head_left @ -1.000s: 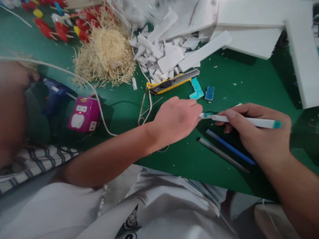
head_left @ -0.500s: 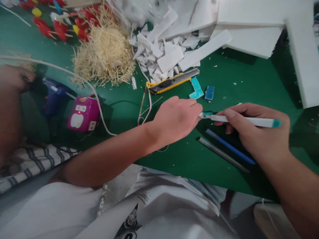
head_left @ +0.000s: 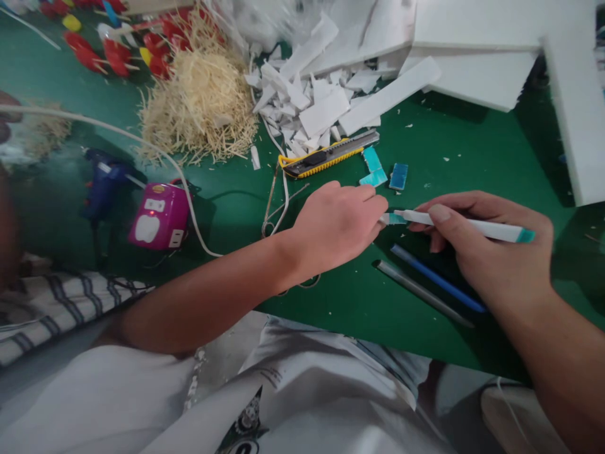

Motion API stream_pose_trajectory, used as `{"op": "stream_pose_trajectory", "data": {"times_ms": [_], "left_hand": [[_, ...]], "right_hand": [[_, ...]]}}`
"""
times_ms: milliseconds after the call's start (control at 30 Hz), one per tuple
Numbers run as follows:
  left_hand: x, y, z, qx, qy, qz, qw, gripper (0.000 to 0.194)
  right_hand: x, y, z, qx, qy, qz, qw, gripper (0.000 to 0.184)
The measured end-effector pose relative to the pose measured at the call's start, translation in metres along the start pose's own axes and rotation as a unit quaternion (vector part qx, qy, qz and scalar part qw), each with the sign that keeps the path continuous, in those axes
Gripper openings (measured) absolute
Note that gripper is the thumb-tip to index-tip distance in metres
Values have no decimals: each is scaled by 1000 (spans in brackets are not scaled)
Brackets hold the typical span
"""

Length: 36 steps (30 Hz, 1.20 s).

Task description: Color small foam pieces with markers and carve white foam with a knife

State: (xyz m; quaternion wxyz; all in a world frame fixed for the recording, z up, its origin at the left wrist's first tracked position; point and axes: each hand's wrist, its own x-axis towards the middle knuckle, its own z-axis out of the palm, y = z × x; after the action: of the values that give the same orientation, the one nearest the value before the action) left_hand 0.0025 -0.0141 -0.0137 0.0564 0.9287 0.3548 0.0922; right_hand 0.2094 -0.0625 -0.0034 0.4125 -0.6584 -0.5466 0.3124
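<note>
My right hand [head_left: 505, 258] is closed around a white marker [head_left: 496, 230] with a teal end, its tip pointing left. The tip is at a small white foam piece [head_left: 395, 219] partly coloured teal. My left hand [head_left: 341, 217] pinches the left end of that piece; its fingertips are mostly hidden under the hand. Beyond the hands lie an L-shaped pair of turquoise pieces [head_left: 373, 167] and a dark blue piece [head_left: 398, 176]. A blue pen [head_left: 437, 277] and a grey pen [head_left: 423, 293] lie below my right hand.
A yellow utility knife [head_left: 328, 154] lies before white foam scraps [head_left: 321, 110]. Left are straw-like shreds [head_left: 201, 94], a pink power socket [head_left: 159, 216], a blue glue gun [head_left: 106, 180] and a cable [head_left: 177, 170]. Scissors lie partly under my left hand. Another person's hand [head_left: 7, 116] shows at the left edge.
The marker tip has shifted slightly right along the foam piece, and more teal shows there. At the left, the other person's hand has moved back toward the edge.
</note>
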Motion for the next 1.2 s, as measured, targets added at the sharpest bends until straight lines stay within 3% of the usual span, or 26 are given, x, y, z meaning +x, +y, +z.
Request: {"op": "stream_pose_trajectory", "data": {"times_ms": [267,467,567,700,833,1000,1200], "left_hand": [[-2,0,0,9,11,3,1000,21],[-1,0,1,10,7,3,1000,22],[-1,0,0,6,5,7,1000,22],[-1,0,0,1,5,5,1000,22],[0,1,-1,0,-9,-2,1000,23],[1,2,-1,5,-16,-3,1000,25],[0,2,0,7,-10,0,1000,24]], "right_hand": [[1,0,-4,-10,-16,7,1000,15],[-1,13,-4,-25,-2,-48,999,14],[-2,16,-4,-35,-15,-34,999,20],[-1,9,-3,-19,13,-24,999,11],[0,3,-4,-24,-24,9,999,15],[-1,5,-3,-16,5,-27,999,13],[2,-5,-6,-15,-2,14,1000,15]]}}
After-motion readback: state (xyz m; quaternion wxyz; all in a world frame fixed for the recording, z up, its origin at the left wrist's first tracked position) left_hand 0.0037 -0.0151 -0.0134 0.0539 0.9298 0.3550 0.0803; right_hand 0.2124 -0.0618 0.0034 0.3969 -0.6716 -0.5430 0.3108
